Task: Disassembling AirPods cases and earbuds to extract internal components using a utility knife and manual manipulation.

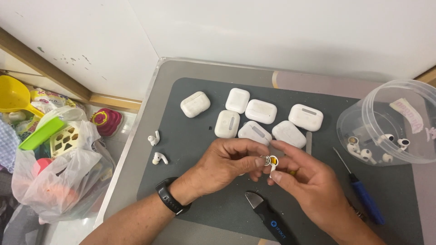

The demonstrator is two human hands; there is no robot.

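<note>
Head view: both hands meet over the dark mat (195, 136) on the worktop (159, 90). The left hand (227, 163), with a black watch (170, 197) on its wrist, pinches a white earbud (271, 162) between thumb and forefinger. The right hand (309, 181) grips the same earbud by its stem, fingers closed narrow around it; the earbud's open end shows a metal ring and a bit of yellow inside. Just beyond the hands lie six white cases (259, 119) in a loose cluster on the mat. Two more earbuds (156, 147) lie at the mat's left edge, well apart from the hands. A black pry tool (268, 215) lies on the mat just below the hands. A blue screwdriver (363, 195) lies to the right, near a clear tub (363, 109) holding several earbuds. Left of the worktop, on the floor, stands a plastic bag (59, 177) of toys.
</note>
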